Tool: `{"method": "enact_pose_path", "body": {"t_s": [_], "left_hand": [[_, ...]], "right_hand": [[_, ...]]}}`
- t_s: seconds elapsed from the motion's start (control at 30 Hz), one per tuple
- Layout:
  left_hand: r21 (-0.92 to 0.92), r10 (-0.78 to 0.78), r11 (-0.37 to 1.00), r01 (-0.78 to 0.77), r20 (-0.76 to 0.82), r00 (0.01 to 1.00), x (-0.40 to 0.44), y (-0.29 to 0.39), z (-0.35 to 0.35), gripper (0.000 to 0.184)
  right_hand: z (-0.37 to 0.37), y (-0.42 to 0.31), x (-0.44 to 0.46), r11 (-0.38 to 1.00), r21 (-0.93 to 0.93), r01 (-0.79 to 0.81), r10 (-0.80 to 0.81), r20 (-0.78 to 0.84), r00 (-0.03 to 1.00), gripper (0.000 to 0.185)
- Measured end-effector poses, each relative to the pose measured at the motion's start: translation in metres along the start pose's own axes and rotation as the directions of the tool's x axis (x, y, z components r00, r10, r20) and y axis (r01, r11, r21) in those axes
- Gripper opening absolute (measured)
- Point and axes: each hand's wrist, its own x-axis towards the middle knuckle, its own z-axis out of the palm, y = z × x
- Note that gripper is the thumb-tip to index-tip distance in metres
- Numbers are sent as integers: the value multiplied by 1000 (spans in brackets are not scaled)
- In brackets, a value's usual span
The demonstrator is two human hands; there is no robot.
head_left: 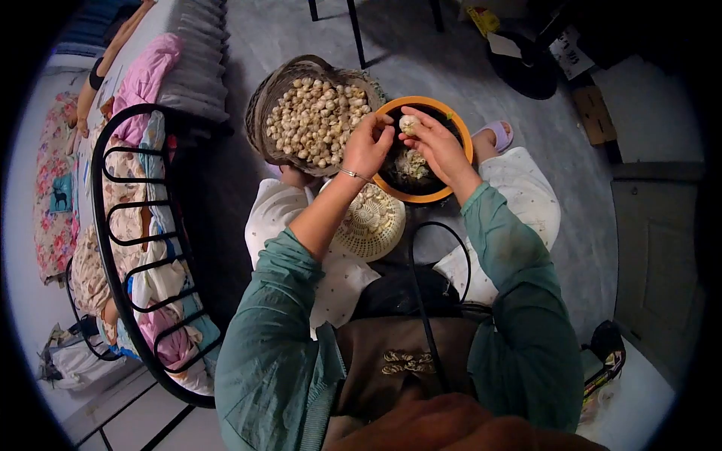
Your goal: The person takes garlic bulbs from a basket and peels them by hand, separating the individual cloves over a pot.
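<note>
My right hand (pixel 438 147) holds a pale garlic bulb (pixel 409 125) between thumb and fingers, over an orange-rimmed bucket (pixel 464 135). My left hand (pixel 367 143) is beside it at the bucket's left rim, apart from the bulb. Its fingers are curled with thumb and fingertips together; whatever they may pinch is too small to make out. Inside the bucket lie papery garlic skins (pixel 411 165). To the left is a woven basket (pixel 259 124) full of garlic bulbs (pixel 312 120). A cream plastic colander (pixel 365 244) with garlic pieces in it sits below my left wrist, partly hidden by my forearm.
A bed with a black metal frame (pixel 101 188) and rumpled bedding stands at the left; another person's arm (pixel 113 56) shows at its far end. Dark furniture legs (pixel 355 34) rise beyond the basket. A black round base (pixel 523 68) stands at upper right. A black cable (pixel 414 274) loops before me.
</note>
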Motion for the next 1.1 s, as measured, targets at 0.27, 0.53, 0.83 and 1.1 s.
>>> {"method": "enact_pose_path", "body": {"t_s": [0.27,0.53,0.83,1.1], "left_hand": [[396,483,788,-471,75,872,0,4,-13,14],[553,536,684,-476,62,842,-5,4,-9,14],[540,587,644,-542,105,803,-2,4,-10,13],[475,539,717,-510,86,838,-1,6,-15,11]], "right_hand": [[-1,11,1,902,-429,37,-49,-18,999,36],[4,11,-4,799,-578,165,-148,78,986,32],[2,5,-4,800,-581,149,-121,87,989,31],[3,0,-5,799,-592,101,-32,126,992,32]]}}
